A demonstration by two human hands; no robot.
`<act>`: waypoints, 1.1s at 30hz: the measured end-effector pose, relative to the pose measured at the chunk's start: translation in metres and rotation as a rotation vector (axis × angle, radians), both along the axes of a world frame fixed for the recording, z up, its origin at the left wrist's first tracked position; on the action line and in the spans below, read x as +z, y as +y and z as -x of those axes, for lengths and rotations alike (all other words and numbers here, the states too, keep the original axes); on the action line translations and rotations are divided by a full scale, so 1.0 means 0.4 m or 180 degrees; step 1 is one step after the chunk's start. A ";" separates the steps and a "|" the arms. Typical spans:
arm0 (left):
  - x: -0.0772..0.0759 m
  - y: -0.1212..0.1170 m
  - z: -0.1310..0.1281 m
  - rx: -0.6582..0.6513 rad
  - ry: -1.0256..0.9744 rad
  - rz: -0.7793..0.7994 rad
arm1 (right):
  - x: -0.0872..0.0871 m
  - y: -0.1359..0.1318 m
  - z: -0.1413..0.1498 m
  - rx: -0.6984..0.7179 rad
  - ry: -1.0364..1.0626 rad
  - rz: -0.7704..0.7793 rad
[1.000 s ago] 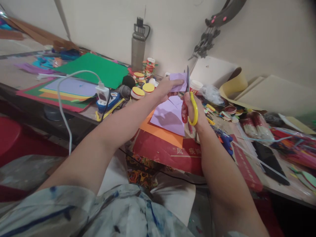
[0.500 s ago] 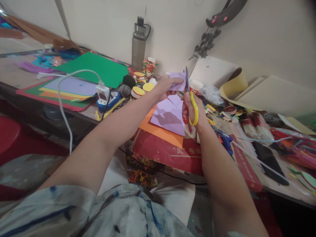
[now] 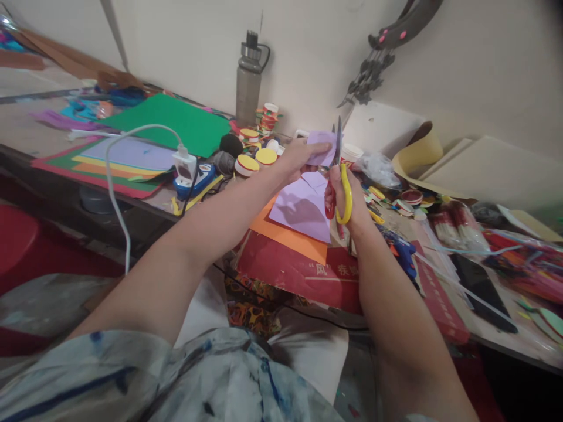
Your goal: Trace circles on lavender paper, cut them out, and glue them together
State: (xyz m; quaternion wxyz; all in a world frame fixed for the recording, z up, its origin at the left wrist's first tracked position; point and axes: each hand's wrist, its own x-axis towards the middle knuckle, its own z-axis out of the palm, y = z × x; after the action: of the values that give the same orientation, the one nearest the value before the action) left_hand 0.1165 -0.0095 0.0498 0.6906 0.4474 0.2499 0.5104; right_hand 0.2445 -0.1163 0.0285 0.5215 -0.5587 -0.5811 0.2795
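Note:
Raised above the desk, my left hand [image 3: 303,157] pinches a small piece of purple paper [image 3: 322,140]. My right hand [image 3: 345,190] grips scissors [image 3: 345,202] with yellow and red handles, their blades pointing up at the right edge of that piece. The blades look slightly parted; whether they are cutting through the paper I cannot tell. Below both hands lies a larger purple sheet [image 3: 299,214] with a cut in its upper part. It rests on an orange sheet [image 3: 310,247], over a red printed board [image 3: 281,269].
Left of my arm are a blue power strip [image 3: 191,184] with a white plug, stacked coloured sheets [image 3: 118,161] and a green sheet [image 3: 171,123]. A grey bottle [image 3: 248,88] stands by the wall. To the right are a blue glue gun [image 3: 402,252] and a black phone [image 3: 481,290].
Both hands have shifted slightly to the right with the paper and scissors. The blades appear a little more parted and lean more to the right.

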 end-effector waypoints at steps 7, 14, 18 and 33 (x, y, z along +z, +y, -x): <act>-0.013 0.019 0.001 -0.0042 -0.0061 -0.0066 | -0.001 -0.007 0.001 0.0001 0.0107 0.0011; -0.017 0.031 0.000 -0.0013 -0.0021 -0.0070 | 0.007 -0.013 0.006 0.0004 0.0025 0.0049; -0.025 0.053 -0.001 0.0023 0.0056 -0.0126 | 0.007 -0.010 0.000 -0.0035 -0.0057 0.0047; -0.013 0.023 -0.002 0.0226 -0.0548 0.0194 | 0.004 -0.009 0.004 -0.0103 0.0016 -0.0010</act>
State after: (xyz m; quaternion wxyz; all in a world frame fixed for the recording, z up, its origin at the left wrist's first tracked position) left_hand 0.1173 -0.0005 0.0448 0.7042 0.3715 0.2207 0.5633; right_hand 0.2428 -0.1198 0.0302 0.5283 -0.5665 -0.5711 0.2716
